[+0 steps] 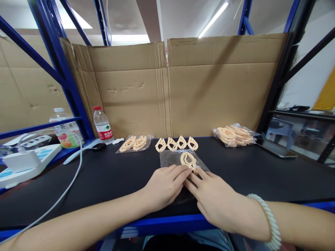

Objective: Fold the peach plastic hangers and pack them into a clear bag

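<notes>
A clear plastic bag [169,159] lies flat on the black tabletop, its near part hidden under my hands. A beige teardrop-shaped clip [187,159] with a looped outline shows in or on the bag; which of the two I cannot tell. My left hand [167,184] is closed, fingers together and pressed on the bag near the clip's lower end. My right hand [218,200] meets it from the right, its fingertips closed down on the bag at the same spot. Just beyond the bag, several matching loose clips [172,144] stand in a row.
Bagged beige clips lie at left, in a flat bag [134,143], and at right, in a fuller bag [235,135]. A water bottle [103,126], a brush [82,150] and a white cable [75,179] occupy the left. A phone [277,149] lies right. Cardboard [209,87] closes the back.
</notes>
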The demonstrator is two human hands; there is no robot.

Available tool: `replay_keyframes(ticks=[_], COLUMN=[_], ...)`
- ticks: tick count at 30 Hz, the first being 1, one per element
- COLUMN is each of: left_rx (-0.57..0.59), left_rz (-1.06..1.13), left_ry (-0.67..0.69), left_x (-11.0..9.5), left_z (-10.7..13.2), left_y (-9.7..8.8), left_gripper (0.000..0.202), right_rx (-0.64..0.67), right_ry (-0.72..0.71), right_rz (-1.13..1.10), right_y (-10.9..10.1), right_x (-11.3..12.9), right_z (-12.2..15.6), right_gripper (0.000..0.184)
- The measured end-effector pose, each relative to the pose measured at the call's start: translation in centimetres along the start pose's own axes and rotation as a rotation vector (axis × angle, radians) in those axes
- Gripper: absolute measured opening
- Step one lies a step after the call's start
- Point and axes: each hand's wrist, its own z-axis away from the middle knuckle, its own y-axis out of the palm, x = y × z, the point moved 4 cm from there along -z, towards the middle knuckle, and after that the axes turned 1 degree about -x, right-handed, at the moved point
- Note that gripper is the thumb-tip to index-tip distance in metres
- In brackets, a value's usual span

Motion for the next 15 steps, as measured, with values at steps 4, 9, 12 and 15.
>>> replay_keyframes(ticks=[4, 9, 12, 15], left_rx=[-0.002, 0.023, 0.032, 0.040], left_rz=[0.003, 0.016, 0.029, 0.036], left_ry=[-0.007, -0.014, -0.014, -0.015], left_x=[-0.10, -0.02, 0.04, 0.02], left_z=[-0.15, -0.10, -0.09, -0.11], left_y=[-0.24, -0.09, -0.02, -0.05], left_gripper=[0.039, 0.041, 0.042, 0.042], right_rx=[0.064, 0.096, 0.102, 0.080], right_ry=[-0.013, -0.016, -0.017, -0.021], right_rz=[-0.019, -0.026, -0.032, -0.050], right_y=[0.05, 0.05, 0.07, 0.11], right_x=[-0.47, -0.67, -0.74, -0.89], right_z=[-0.16, 0.06, 0.18, 0.27], right_gripper=[0.049, 0.050, 0.049, 0.048])
